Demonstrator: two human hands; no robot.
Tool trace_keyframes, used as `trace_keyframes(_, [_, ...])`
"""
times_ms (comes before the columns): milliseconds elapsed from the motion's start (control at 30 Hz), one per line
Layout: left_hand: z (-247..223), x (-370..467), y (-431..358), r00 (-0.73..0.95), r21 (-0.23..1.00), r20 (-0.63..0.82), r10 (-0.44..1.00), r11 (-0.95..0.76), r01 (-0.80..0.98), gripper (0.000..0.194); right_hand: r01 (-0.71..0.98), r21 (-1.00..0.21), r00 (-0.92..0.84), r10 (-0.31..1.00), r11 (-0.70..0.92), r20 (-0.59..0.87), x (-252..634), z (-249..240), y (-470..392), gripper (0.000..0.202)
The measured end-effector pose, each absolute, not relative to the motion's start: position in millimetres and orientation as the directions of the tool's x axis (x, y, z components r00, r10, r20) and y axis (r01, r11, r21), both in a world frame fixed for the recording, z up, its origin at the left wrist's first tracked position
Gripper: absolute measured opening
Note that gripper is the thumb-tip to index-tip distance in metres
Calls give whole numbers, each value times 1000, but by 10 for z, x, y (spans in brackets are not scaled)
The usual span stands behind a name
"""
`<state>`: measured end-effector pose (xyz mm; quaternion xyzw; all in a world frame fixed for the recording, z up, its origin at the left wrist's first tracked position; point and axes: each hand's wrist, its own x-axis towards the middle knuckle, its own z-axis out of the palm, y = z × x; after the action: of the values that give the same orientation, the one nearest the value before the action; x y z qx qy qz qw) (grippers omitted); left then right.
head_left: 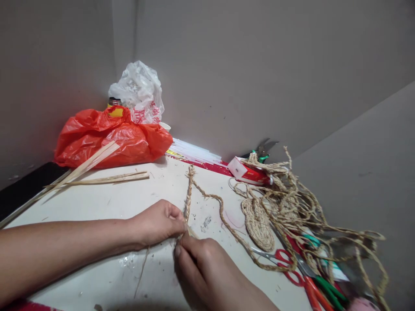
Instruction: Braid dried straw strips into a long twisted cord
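Observation:
My left hand (pixel 160 222) is closed, its thumb and fingers pinching the near end of a braided straw cord (pixel 188 198). Against it, my right hand (pixel 204 263) pinches the same braid, with a pale loose strand showing by its fingertips. The braid runs away from my hands to a knotted, frayed tip on the table. From that tip a thinner twisted rope (pixel 221 207) curves right toward the scissors. A thin loose fibre (pixel 142 272) hangs below my left wrist. The exact grip is partly hidden behind my fingers.
Flat straw strips (pixel 90 162) lie at left before a red plastic bag (pixel 113 138); a white bag (pixel 139 90) is behind. White sticks (pixel 194 150) line the wall. At right are a woven straw sole (pixel 257 222), tangled braid (pixel 292 198), red-handled scissors (pixel 285 261) and pliers (pixel 317 285).

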<state>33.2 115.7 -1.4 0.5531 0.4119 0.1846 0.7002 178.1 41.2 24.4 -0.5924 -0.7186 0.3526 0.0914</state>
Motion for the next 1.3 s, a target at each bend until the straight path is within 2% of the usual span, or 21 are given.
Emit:
trace_keyframes(100, [8, 325, 1161, 603, 924, -377, 703, 333, 189, 13, 741, -671, -402, 797, -6, -450, 1868, 485, 316, 19])
trace_keyframes(167, [34, 318, 1164, 614, 924, -372, 696, 340, 174, 13, 689, -723, -462, 742, -45, -486, 1942, 607, 346, 19])
trace_keyframes(233, [68, 312, 1165, 618, 922, -371, 693, 353, 158, 12, 636, -769, -365, 854, -63, -372, 2009, 635, 461, 29])
trace_keyframes(300, [99, 310, 1163, 621, 919, -374, 689, 366, 147, 12, 590, -806, -140, 977, -50, -163, 2050, 559, 613, 34])
trace_keyframes(367, [115, 310, 1162, 630, 920, -364, 686, 372, 126, 12, 516, -855, -69, 994, -39, -87, 2057, 415, 739, 31])
trace_keyframes(467, [93, 312, 1164, 692, 924, -311, 651, 377, 62, 14, 322, -936, -226, 949, -139, -219, 2009, 192, 809, 33])
trace_keyframes(567, [28, 309, 1176, 711, 930, -298, 638, 362, 64, 15, 187, -919, -324, 861, -347, -391, 1957, 71, 787, 39])
trace_keyframes(667, [-34, 303, 1188, 683, 935, -325, 655, 330, 128, 13, 214, -891, -318, 834, -401, -451, 1955, 52, 776, 42])
trace_keyframes(800, [-63, 308, 1186, 718, 954, -293, 632, 238, 180, 17, 368, -867, -311, 834, -336, -455, 1995, 75, 807, 44])
trace_keyframes(933, [-62, 312, 1167, 680, 956, -292, 672, 183, 230, 20, 497, -837, -288, 866, -229, -408, 2008, 75, 821, 43])
trace_keyframes(1200, [-29, 302, 1167, 622, 940, -324, 713, 169, 296, 23, 441, -883, -178, 949, -159, -260, 1956, 31, 812, 32])
trace_keyframes(1300, [-20, 296, 1192, 627, 935, -330, 706, 155, 319, 25, 381, -907, -163, 953, -179, -257, 1961, 9, 815, 31])
